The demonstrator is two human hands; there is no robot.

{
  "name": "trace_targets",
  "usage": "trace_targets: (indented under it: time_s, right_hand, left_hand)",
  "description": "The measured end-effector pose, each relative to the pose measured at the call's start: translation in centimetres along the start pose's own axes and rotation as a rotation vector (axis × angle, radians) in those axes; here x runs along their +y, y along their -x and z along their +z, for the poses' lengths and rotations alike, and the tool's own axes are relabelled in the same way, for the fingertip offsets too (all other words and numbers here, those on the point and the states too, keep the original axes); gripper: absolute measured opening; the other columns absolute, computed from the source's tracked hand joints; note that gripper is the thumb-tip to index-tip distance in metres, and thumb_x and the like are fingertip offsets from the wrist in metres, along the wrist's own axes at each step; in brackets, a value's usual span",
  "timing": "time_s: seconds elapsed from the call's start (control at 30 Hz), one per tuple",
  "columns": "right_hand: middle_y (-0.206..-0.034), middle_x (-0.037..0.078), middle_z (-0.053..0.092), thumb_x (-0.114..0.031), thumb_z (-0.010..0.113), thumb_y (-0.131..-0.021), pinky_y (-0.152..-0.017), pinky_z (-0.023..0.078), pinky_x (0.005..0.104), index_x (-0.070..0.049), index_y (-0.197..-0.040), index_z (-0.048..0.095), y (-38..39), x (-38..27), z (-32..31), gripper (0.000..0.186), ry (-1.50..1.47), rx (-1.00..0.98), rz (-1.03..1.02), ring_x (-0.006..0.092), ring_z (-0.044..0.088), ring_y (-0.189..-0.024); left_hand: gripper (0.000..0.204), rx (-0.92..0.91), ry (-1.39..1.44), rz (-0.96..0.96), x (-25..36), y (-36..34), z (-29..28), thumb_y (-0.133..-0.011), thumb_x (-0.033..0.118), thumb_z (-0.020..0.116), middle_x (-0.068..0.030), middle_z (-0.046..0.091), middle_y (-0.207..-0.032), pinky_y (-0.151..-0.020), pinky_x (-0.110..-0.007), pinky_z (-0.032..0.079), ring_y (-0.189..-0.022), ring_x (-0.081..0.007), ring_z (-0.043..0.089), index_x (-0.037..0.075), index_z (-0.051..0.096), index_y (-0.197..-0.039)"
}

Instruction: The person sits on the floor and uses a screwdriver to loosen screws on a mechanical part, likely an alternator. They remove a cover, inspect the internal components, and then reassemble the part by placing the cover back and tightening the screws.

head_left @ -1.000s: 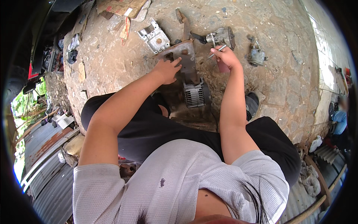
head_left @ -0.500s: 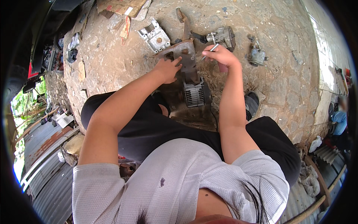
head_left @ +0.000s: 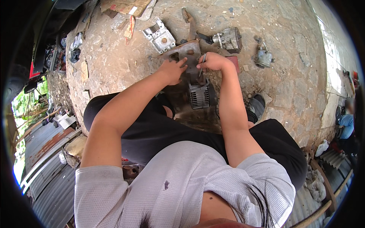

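Note:
My left hand (head_left: 173, 71) lies on a brown, rusty metal plate (head_left: 193, 51) with cut-out holes, its fingers apart. In my right hand (head_left: 215, 61) a slim silver pen-like tool (head_left: 204, 59) is pinched, its lower end down at the plate's right edge. Whether the tip touches the metal cannot be made out. Just below the plate, between my legs, sits a finned round alternator (head_left: 199, 97). A rusty pedal-like arm (head_left: 190, 24) stretches away beyond the plate's far edge.
Beyond the plate lies a silver cast housing (head_left: 159, 36). To the right are a grey cast motor part (head_left: 228, 39), a smaller metal part (head_left: 263, 57) and a flat reddish piece (head_left: 233, 62). Cardboard (head_left: 125, 7) lies far left. Another person (head_left: 346, 123) is at the right edge.
My right hand has moved left and slightly down, bringing the pen-like tool from beside the plate to its right edge, more upright now. My left hand stays in place.

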State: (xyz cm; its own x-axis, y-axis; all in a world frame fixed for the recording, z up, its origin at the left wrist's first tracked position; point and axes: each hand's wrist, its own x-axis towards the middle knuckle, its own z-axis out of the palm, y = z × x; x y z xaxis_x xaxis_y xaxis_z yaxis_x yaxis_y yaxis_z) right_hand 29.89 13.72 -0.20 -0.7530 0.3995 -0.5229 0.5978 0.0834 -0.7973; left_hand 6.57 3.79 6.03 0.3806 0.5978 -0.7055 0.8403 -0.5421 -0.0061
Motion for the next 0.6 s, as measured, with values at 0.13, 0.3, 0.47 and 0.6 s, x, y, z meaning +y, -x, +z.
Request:
trace_targets:
  time_s: [0.13, 0.3, 0.47, 0.6]
  right_hand:
    - [-0.078, 0.011, 0.077, -0.031, 0.076, -0.093, -0.073, 0.053, 0.0392, -0.002, -0.095, 0.079, 0.4, -0.9, -0.5, 0.028, 0.018, -0.033, 0.054, 0.022, 0.072, -0.073]
    - [-0.078, 0.013, 0.076, -0.031, 0.076, -0.093, -0.073, 0.053, 0.0413, -0.002, -0.096, 0.078, -0.3, -2.1, -0.2, 0.029, 0.146, -0.01, 0.013, 0.0261, 0.072, -0.073]
    - [-0.088, 0.017, 0.077, -0.031, 0.078, -0.092, -0.077, 0.054, 0.0451, -0.003, -0.099, 0.078, -1.5, -3.4, 1.3, 0.028, 0.233, 0.039, 0.012, 0.0324, 0.074, -0.084]
    - [-0.097, 0.02, 0.077, -0.028, 0.081, -0.089, -0.081, 0.055, 0.0482, -0.005, -0.102, 0.079, -1.4, -6.0, 2.3, 0.026, 0.414, 0.045, 0.067, 0.0372, 0.073, -0.094]
  left_hand:
    - [0.079, 0.008, -0.01, 0.01, -0.1, -0.4, 0.3, -0.093, 0.045, 0.071, -0.0092, 0.021, -0.176, -0.105, -0.051, 0.049, -0.135, -0.0308, 0.057, 0.017, 0.043, -0.162]
    - [0.08, 0.011, -0.014, 0.011, -0.1, -0.4, 0.5, -0.093, 0.046, 0.071, -0.0101, 0.022, -0.176, -0.104, -0.051, 0.049, -0.134, -0.0311, 0.059, 0.017, 0.043, -0.162]
    - [0.081, 0.014, -0.038, 0.019, 0.1, -0.3, 0.2, -0.092, 0.047, 0.072, -0.0101, 0.026, -0.174, -0.103, -0.051, 0.05, -0.133, -0.031, 0.059, 0.017, 0.043, -0.162]
    - [0.081, 0.01, -0.043, 0.005, 0.0, -0.4, 0.7, -0.093, 0.048, 0.071, -0.0092, 0.033, -0.169, -0.104, -0.05, 0.049, -0.134, -0.0303, 0.058, 0.018, 0.041, -0.162]
